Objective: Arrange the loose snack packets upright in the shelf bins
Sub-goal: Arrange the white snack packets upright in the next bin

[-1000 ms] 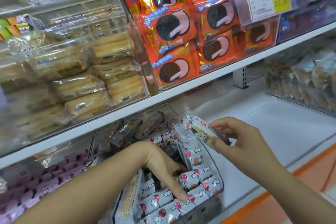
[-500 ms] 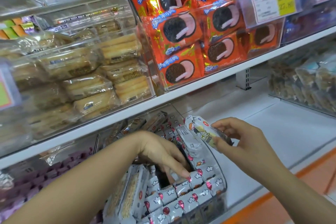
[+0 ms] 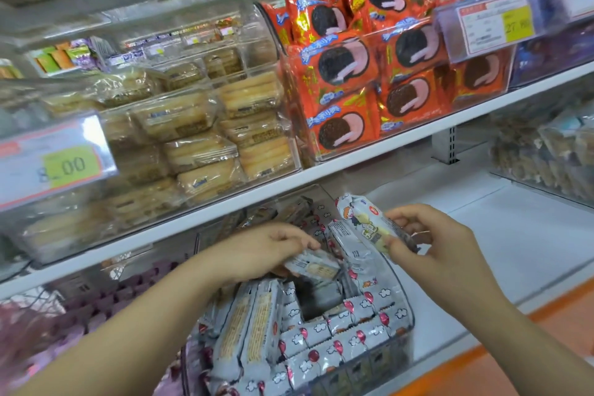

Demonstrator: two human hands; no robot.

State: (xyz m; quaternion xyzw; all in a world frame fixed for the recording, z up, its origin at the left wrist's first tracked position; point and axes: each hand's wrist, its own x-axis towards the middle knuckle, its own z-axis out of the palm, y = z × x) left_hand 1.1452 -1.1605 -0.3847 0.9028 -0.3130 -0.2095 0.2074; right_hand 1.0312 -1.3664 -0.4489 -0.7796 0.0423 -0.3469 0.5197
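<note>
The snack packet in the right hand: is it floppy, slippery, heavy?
Probably light: the right hand holds the snack packet by one end. Likely fairly stiff, since it juts out without drooping. Its glossy wrapper may be slippery.

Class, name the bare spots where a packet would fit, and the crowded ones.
Bare: the white lower shelf between the clear bin and the right-hand bin; also a gap among the balloon packets inside it. Crowded: the upper bins of orange packets and pale biscuits.
</note>
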